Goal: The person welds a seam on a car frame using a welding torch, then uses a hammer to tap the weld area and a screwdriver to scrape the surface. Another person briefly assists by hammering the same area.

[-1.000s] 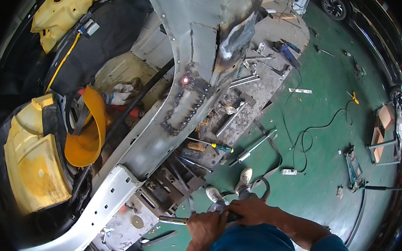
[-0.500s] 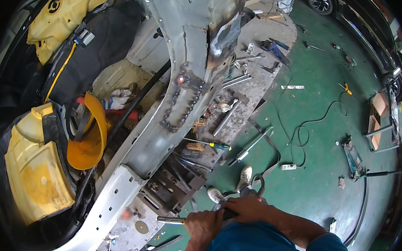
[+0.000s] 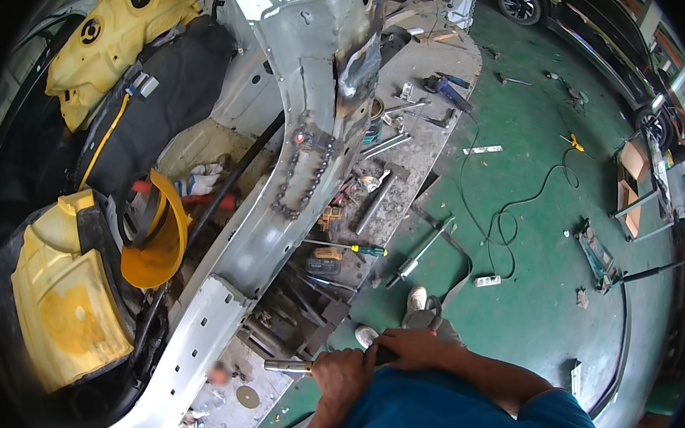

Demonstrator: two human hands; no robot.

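While both hands grip one metal tool, left hand and right hand stay closed

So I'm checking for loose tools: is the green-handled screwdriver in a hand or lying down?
Lying down. The green-handled screwdriver rests flat beside the welded car panel, no hand touching it.

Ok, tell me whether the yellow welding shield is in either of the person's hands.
No, the yellow welding shield lies inside the car body, apart from both hands; the left hand grips a metal-tipped tool.
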